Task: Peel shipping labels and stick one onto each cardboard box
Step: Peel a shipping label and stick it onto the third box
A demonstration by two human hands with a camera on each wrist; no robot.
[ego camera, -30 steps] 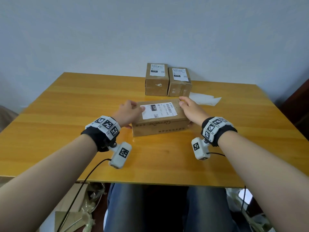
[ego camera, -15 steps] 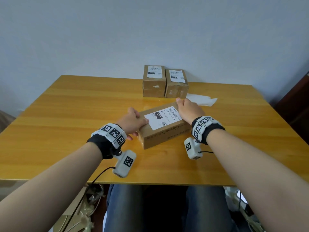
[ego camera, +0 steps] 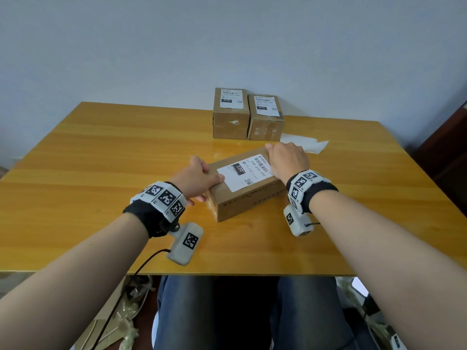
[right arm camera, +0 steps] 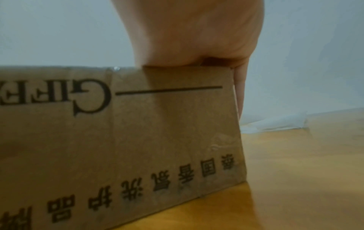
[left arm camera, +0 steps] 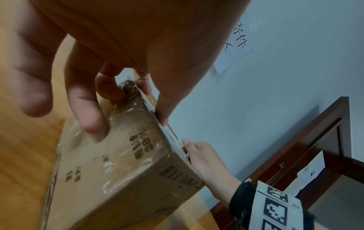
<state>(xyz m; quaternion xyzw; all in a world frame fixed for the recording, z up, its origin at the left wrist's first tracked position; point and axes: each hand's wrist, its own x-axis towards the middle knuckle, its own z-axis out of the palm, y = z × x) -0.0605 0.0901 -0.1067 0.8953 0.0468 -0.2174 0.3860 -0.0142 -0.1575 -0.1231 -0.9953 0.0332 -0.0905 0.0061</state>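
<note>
Both hands clamp the labelled box (ego camera: 242, 188) mid-desk: left hand (ego camera: 199, 176) wrapping one end, right hand (ego camera: 288, 160) the other. Slippery taped end; it could slip and twist.

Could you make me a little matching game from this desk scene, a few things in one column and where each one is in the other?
Things:
1. big box
2. two small boxes
3. white backing paper
4. left hand

Places:
A. lying flat right of the small boxes
B. at the table's far edge, side by side
C. gripping the big box's left end
D. between both hands, mid-table

Pairs: 1-D, 2-B, 3-A, 4-C
</note>
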